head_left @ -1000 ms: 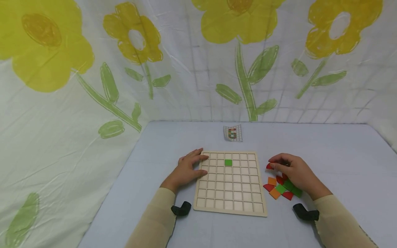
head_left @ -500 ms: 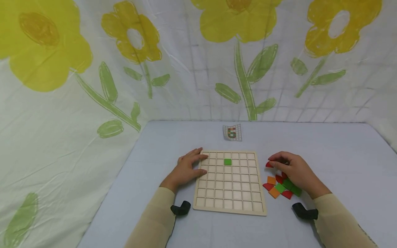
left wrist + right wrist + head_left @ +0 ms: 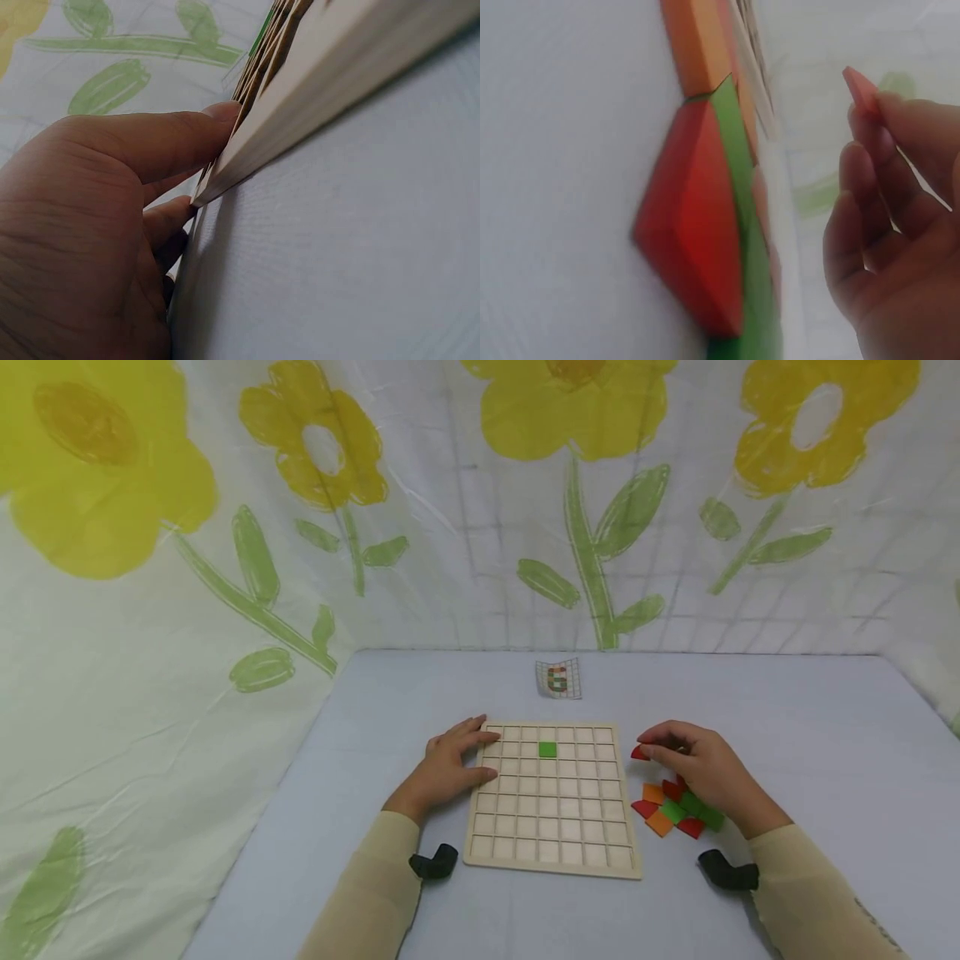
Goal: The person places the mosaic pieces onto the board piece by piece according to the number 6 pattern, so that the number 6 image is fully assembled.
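The right hand (image 3: 705, 768) pinches a red piece (image 3: 640, 752) by thumb and forefinger, held just off the right side of the board. The piece looks like a rounded wedge, small and probably very light. It seems stiff enough that a firm pinch would not bend it, and hardly fragile. Its flat faces should offer the surest hold; the curved edge is likelier to roll out of a pinch. The right wrist view is soft, so whether the surface is slick is hard to say.

The left hand (image 3: 442, 772) lies with fingers spread along the left edge of the grid board (image 3: 555, 867) — thumb over the rim, one fingertip touching near the corner. The board appears to be wood, rigid and light enough to slide on the desk (image 3: 405, 702) if bumped, so the rim is the sensible place to steady it. One green tile (image 3: 547, 749) sits in a cell of the second row from the far edge.

Beside the board, partly under the right hand, lie loose orange squares (image 3: 653, 793), green squares (image 3: 672, 812) and red wedges (image 3: 691, 827), some touching; thin edges suit fingertips. Beyond the board rests a small printed sheet (image 3: 558, 678) — bendable, by its curled side.
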Tool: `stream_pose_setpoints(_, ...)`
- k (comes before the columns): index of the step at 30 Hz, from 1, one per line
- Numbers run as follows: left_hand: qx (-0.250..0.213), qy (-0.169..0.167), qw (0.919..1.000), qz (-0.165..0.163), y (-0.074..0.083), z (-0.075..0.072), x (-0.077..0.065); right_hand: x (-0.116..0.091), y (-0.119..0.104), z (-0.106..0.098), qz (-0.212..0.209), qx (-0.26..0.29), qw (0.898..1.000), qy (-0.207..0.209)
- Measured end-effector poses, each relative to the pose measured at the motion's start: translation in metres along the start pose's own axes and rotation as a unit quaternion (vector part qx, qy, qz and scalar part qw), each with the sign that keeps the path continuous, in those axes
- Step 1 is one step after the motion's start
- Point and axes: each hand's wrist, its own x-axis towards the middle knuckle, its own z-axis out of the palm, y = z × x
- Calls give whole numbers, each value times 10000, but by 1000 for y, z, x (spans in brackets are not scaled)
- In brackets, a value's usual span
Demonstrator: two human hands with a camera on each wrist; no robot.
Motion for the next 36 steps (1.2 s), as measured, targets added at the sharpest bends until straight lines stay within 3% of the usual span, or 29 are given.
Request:
stream_pose_setpoints(26,-61,-73,10000,-7,2,-3,-1,6,-51,0,-541,16,9985,125)
stream_pose_setpoints(36,-79,-85,9999,29,0,-2,1,22,-69,17,-640,514,9966,-51)
